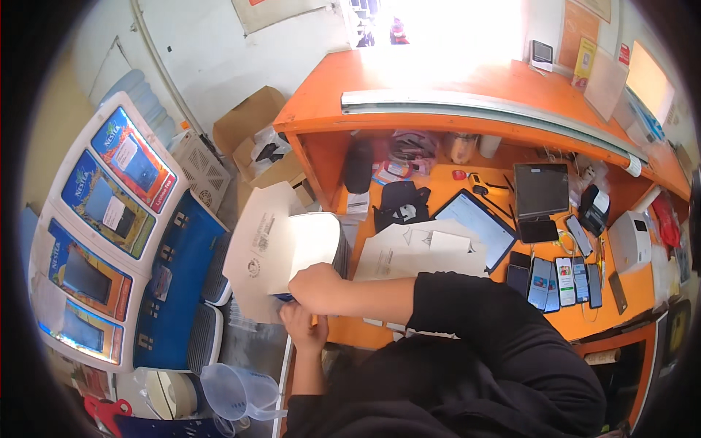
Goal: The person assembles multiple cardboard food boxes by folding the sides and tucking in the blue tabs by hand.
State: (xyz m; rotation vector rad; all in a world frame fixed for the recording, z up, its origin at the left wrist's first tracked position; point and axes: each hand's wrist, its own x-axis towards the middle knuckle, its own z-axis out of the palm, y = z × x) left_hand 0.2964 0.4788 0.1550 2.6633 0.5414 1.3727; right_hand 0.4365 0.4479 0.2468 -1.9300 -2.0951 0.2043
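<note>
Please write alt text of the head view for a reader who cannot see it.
A person's left hand and right hand are close together at a pale cardboard piece, near an orange desk. Phones and a tablet lie on the desk; a drinks machine stands at left.

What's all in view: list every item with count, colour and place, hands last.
Card piece: one, off-white, at the hands
Second card piece: one, off-white, on the counter
Counter: one, orange, centre to right
Tablet: one, black-framed, mid-counter
Phones: at least seven, mostly dark, counter's right
Flat screen: one, black, counter's back
Boxy device: one, white, far right
Drinks dispenser: one, white and blue, left
Jug: one, clear, lower left
Box: one, brown, beyond dispenser
Clutter: too crowded to count, mixed colours, under counter's ledge
Right sleeve: one, black, lower centre
Right hand: one, bare, at card's edge
Left hand: one, bare, just below it
</note>
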